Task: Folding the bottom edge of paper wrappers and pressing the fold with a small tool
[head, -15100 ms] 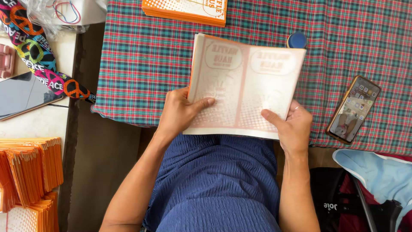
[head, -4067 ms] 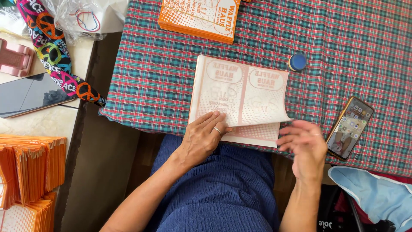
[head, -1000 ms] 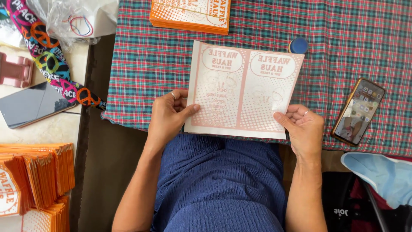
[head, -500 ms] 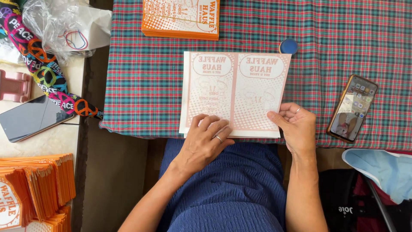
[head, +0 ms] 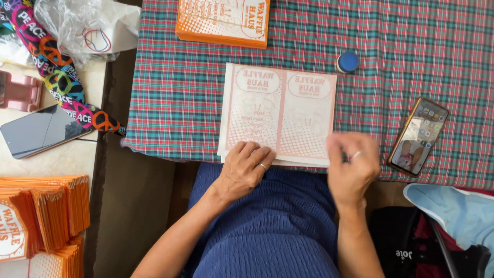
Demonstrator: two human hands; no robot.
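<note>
Left hand (head: 248, 167) flat on near edge of pale printed sheet (head: 280, 110), fingers spread, pressing not gripping, right hand (head: 352, 162) blurred just beside sheet's near right corner, grip indeterminate, sheet flat on plaid cloth (head: 175, 92), blue cap (head: 348, 62) beyond, phone (head: 418, 135) right of right hand.

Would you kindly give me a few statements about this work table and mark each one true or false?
1. The left hand presses on the near edge of the pale printed sheet. True.
2. The blue cap lies on top of the sheet. False: it sits on the plaid cloth, past the sheet's far right corner.
3. A smartphone lies right of the sheet with its screen lit. True.
4. The right hand holds the smartphone. False: it is blurred at the sheet's near right corner, apart from the phone.
</note>
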